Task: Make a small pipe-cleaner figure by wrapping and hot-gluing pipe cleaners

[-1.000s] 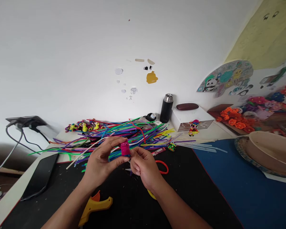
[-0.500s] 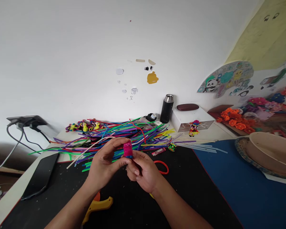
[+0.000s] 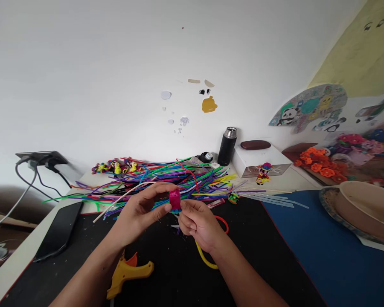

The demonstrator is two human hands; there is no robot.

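Pink piece (image 3: 175,199) between left hand's (image 3: 141,213) fingertips

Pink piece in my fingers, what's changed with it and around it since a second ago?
The pink piece has turned slightly, and the left hand's thumb has shifted from its lower end toward its left side. More of the yellow loop shows below the right hand. Both hands stay at the piece; the yellow glue gun still lies on the mat.
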